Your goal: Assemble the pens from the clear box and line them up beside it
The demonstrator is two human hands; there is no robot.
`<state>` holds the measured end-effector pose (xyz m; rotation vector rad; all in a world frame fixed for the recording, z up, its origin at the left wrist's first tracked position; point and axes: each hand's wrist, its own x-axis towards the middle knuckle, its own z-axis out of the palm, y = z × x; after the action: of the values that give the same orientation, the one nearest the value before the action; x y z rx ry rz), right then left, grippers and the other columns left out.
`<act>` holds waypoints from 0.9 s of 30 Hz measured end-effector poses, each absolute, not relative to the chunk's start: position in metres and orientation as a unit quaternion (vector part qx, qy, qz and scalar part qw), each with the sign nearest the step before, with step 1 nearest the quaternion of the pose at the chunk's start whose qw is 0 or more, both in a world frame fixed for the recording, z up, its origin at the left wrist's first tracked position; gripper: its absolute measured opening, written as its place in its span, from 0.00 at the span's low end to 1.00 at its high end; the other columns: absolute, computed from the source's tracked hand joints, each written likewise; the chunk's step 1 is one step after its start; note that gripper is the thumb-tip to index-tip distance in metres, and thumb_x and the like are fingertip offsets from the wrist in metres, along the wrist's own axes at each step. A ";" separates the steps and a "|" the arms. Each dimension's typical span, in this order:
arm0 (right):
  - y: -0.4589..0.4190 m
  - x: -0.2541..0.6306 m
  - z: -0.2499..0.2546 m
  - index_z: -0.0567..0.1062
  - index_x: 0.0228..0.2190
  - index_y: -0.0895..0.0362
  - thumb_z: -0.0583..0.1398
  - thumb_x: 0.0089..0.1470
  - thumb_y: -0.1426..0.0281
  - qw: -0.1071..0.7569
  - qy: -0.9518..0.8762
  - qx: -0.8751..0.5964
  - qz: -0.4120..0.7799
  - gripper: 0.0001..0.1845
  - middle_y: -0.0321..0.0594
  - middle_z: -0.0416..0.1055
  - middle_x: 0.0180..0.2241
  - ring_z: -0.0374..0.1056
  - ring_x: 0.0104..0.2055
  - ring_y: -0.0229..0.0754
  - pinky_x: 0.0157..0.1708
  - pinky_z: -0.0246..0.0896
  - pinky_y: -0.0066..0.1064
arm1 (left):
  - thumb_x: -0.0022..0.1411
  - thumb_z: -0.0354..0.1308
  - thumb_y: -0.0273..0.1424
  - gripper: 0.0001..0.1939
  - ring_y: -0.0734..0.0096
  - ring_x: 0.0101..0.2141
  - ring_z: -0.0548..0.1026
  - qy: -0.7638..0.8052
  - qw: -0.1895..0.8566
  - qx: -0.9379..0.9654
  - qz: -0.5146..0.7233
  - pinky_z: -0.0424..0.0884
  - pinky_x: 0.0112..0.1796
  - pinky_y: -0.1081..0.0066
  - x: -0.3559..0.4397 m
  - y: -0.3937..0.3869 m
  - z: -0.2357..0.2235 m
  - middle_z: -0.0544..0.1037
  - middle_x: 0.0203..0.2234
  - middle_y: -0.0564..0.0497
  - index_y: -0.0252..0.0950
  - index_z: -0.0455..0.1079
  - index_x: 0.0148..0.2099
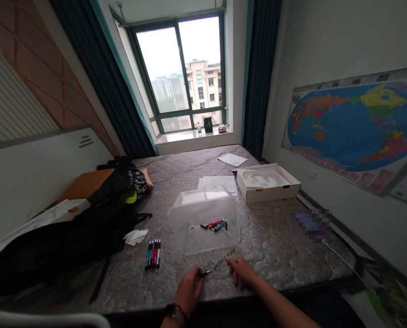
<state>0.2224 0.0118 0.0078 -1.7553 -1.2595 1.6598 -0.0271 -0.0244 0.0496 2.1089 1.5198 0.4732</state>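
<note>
My left hand (190, 283), with a watch on its wrist, is closed around a dark pen piece (206, 274) whose silvery tip points right. To its right, my right hand (241, 272) is low over the mattress with thumb and index finger pinched; anything between them is too small to make out. Printed letters show on the mattress between my hands. Just beyond them is a clear plastic bin (186, 243) with several loose pen parts (217, 224) in red, teal, black and silver. Several pens (153, 256) in teal, black, red and white lie side by side left of my left hand.
A crumpled tissue (135, 237) and a black bag (70, 241) lie at left. Behind the bin are paper sheets (220, 182) and an open white box (268, 193). A blurred-out device (312, 225) with a white cable lies at right, near the mattress edge.
</note>
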 end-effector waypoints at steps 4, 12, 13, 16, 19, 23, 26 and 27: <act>0.003 0.211 0.001 0.67 0.20 0.57 0.44 0.62 0.49 0.221 -0.463 -0.562 0.649 0.32 0.35 0.65 0.11 0.58 0.08 0.33 0.10 0.46 0.21 | 0.65 0.47 0.30 0.11 0.65 0.43 0.75 0.530 0.239 0.800 0.152 0.68 0.45 0.68 0.007 -0.013 0.043 0.78 0.41 0.47 0.43 0.69 0.45; 0.004 0.200 -0.002 0.65 0.18 0.57 0.46 0.63 0.53 0.240 -0.455 -0.566 0.645 0.29 0.31 0.60 0.09 0.55 0.08 0.33 0.10 0.45 0.21 | 0.69 0.44 0.33 0.14 0.64 0.44 0.75 0.519 0.201 0.822 0.123 0.67 0.45 0.67 0.016 -0.010 0.022 0.77 0.43 0.48 0.45 0.70 0.49; 0.004 0.198 -0.001 0.65 0.18 0.57 0.46 0.64 0.56 0.238 -0.455 -0.564 0.647 0.28 0.31 0.60 0.09 0.55 0.08 0.33 0.10 0.46 0.21 | 0.69 0.43 0.33 0.14 0.63 0.43 0.75 0.520 0.194 0.823 0.122 0.67 0.44 0.67 0.014 -0.012 0.018 0.77 0.43 0.47 0.45 0.70 0.49; 0.003 0.190 -0.001 0.65 0.18 0.57 0.46 0.64 0.63 0.229 -0.463 -0.568 0.641 0.25 0.31 0.60 0.09 0.55 0.08 0.33 0.11 0.47 0.22 | 0.69 0.43 0.34 0.15 0.62 0.44 0.75 0.533 0.178 0.817 0.129 0.68 0.45 0.65 0.011 -0.015 0.008 0.77 0.43 0.46 0.46 0.69 0.50; 0.004 0.183 -0.003 0.65 0.17 0.56 0.47 0.64 0.64 0.245 -0.469 -0.593 0.607 0.25 0.30 0.60 0.09 0.55 0.09 0.33 0.12 0.48 0.22 | 0.69 0.42 0.34 0.16 0.62 0.44 0.76 0.540 0.182 0.811 0.134 0.68 0.46 0.64 0.010 -0.014 0.002 0.78 0.44 0.46 0.48 0.69 0.50; 0.003 0.182 -0.003 0.65 0.18 0.56 0.46 0.63 0.64 0.257 -0.466 -0.598 0.599 0.24 0.30 0.60 0.10 0.55 0.09 0.33 0.12 0.48 0.22 | 0.68 0.43 0.33 0.15 0.61 0.44 0.77 0.531 0.208 0.814 0.110 0.69 0.43 0.65 0.009 -0.008 0.008 0.80 0.43 0.48 0.48 0.70 0.48; 0.001 0.183 0.002 0.65 0.20 0.57 0.48 0.62 0.66 0.242 -0.473 -0.582 0.616 0.20 0.30 0.61 0.11 0.56 0.10 0.33 0.13 0.49 0.22 | 0.69 0.41 0.35 0.16 0.60 0.43 0.78 0.523 0.215 0.822 0.074 0.70 0.40 0.66 0.005 -0.005 0.019 0.81 0.40 0.49 0.48 0.70 0.45; -0.001 0.184 0.003 0.66 0.22 0.57 0.49 0.61 0.66 0.241 -0.473 -0.577 0.620 0.17 0.29 0.63 0.11 0.56 0.10 0.33 0.13 0.50 0.21 | 0.69 0.40 0.36 0.16 0.60 0.42 0.79 0.522 0.215 0.823 0.063 0.69 0.40 0.66 0.004 -0.005 0.022 0.81 0.39 0.48 0.47 0.71 0.45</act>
<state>0.1840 -0.0005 0.0033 -1.5791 -1.2943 1.6966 0.0041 -0.0046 0.0219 2.2837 1.4468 0.1757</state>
